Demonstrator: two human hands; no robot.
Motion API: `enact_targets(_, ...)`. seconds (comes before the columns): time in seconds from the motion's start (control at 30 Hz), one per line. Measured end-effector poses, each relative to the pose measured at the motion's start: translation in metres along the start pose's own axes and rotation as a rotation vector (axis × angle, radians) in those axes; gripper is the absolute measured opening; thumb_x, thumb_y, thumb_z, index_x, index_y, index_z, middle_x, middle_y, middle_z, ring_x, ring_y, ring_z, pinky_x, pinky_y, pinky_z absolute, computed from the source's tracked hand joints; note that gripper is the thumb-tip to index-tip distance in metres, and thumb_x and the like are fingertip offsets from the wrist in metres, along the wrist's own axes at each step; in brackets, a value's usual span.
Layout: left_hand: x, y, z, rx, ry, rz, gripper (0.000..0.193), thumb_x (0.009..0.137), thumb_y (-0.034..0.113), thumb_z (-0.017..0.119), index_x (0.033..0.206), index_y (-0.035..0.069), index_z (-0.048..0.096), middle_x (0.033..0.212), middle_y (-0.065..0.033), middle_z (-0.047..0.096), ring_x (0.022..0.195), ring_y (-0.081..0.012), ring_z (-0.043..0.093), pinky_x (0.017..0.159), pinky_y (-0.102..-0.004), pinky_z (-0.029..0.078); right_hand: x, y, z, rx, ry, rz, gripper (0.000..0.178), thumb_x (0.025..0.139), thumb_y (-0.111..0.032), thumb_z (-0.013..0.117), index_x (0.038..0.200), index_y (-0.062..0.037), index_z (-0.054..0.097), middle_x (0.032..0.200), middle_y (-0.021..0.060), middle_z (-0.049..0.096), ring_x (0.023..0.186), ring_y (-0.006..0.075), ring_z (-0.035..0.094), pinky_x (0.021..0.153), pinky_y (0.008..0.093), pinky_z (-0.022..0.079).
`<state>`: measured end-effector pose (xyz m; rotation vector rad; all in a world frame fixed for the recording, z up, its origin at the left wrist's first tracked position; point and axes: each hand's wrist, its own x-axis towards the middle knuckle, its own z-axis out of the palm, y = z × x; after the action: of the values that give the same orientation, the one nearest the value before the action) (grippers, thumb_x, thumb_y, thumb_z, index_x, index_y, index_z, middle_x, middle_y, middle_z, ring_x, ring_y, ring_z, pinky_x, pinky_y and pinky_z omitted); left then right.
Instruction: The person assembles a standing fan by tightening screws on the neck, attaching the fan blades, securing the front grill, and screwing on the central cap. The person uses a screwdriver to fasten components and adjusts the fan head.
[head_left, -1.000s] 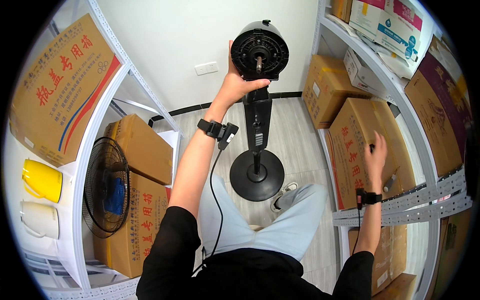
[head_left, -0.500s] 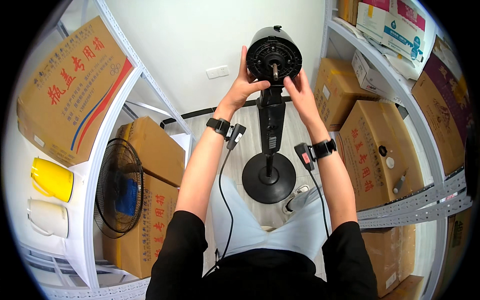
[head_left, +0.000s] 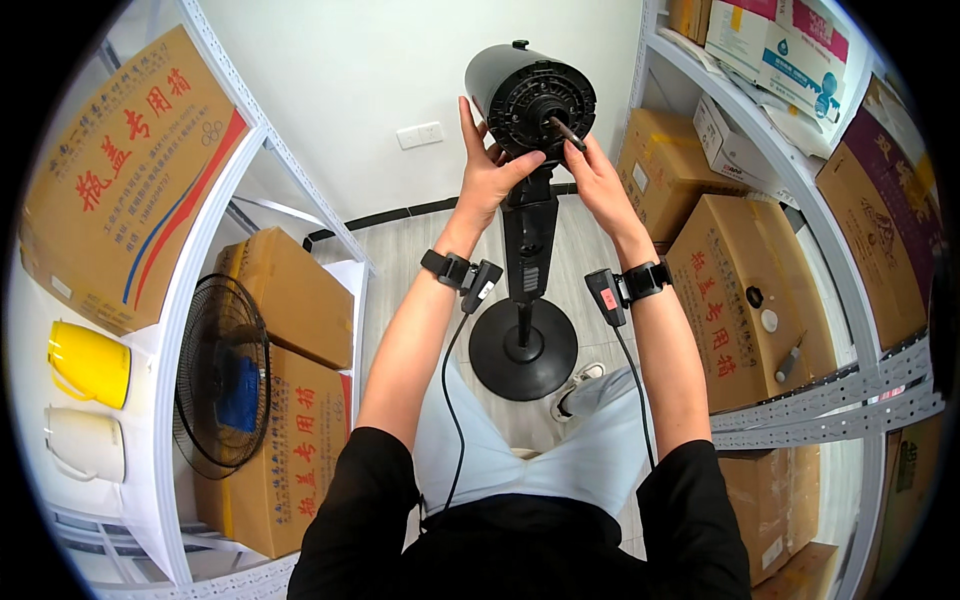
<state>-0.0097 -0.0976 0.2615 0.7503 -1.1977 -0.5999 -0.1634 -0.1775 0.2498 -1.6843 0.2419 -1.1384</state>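
Both my hands cradle the black motor housing [head_left: 515, 95] of a pedestal fan, whose bare metal shaft [head_left: 566, 132] sticks out of the front toward the lower right. My left hand [head_left: 488, 178] wraps the left and lower side, index finger raised along the housing and thumb across the lower front rim. On the other side, my right hand [head_left: 603, 188] grips the lower right edge, fingertips close to the shaft; some of its fingers are hidden behind. Below the motor, the black stand [head_left: 529, 240] runs down to a round base [head_left: 523, 350] on the floor.
At left, a black fan grille [head_left: 222, 375] with something blue behind it leans by cardboard boxes [head_left: 290, 300]. Yellow [head_left: 90, 364] and white [head_left: 85, 443] buckets sit on the left shelf. A screwdriver [head_left: 788, 363] lies on a box [head_left: 745, 290] at right. A wall socket [head_left: 419, 135] is behind.
The motor housing has turned so its front and shaft point more to the right, showing more of its left side. My hands have stayed on it, and the view has shifted slightly.
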Motion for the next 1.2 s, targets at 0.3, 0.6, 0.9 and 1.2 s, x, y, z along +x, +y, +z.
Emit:
enact_targets(0.3, -0.051, -0.090, -0.048, 0.454, -0.122, -0.237, 0.137, 0.062, 0.034, 0.090, 0.152, 0.007, -0.009, 0.142, -0.0235, 0.040, 0.130, -0.0357, 0.044, 0.106, -0.0417, 0.039, -0.083, 0.104, -0.007, -0.250, -0.022, 0.341, 0.100, 0.078, -0.032, 0.080, 0.152, -0.0059, 0.018, 0.150, 0.0224, 0.033, 0.136, 0.0346, 0.038, 0.107, 0.0405, 0.038)
enact_targets(0.6, -0.049, -0.092, -0.051, 0.545, -0.141, -0.385, 0.084, 0.064, 0.027, 0.088, 0.129, -0.002, 0.042, 0.119, -0.0155, 0.058, 0.111, -0.0243, 0.057, 0.096, -0.0358, 0.046, -0.070, 0.142, 0.014, -0.256, -0.076, 0.358, 0.082, 0.073, -0.021, 0.083, 0.141, -0.0066, 0.039, 0.128, 0.0113, 0.058, 0.119, 0.0224, 0.056, 0.099, 0.0363, 0.045)
enact_targets(0.9, -0.025, -0.091, -0.079, 0.550, -0.198, -0.371, 0.080, 0.061, 0.031, 0.089, 0.121, -0.002, 0.047, 0.115, -0.0156, 0.060, 0.108, -0.0236, 0.059, 0.094, -0.0354, 0.046, -0.049, 0.153, 0.029, -0.415, -0.015, 0.331, 0.072, 0.069, -0.028, 0.086, 0.124, -0.0014, 0.047, 0.113, 0.0158, 0.063, 0.105, 0.0279, 0.062, 0.090, 0.0375, 0.049)
enact_targets(1.2, -0.015, -0.090, -0.103, 0.413, -0.268, -0.419, 0.082, 0.061, 0.028, 0.089, 0.123, -0.002, 0.046, 0.116, -0.0154, 0.060, 0.109, -0.0243, 0.058, 0.096, -0.0359, 0.045, -0.049, 0.155, 0.060, -0.480, 0.087, 0.309, 0.070, 0.072, -0.028, 0.084, 0.121, 0.0004, 0.044, 0.110, 0.0183, 0.063, 0.103, 0.0293, 0.063, 0.086, 0.0382, 0.051)
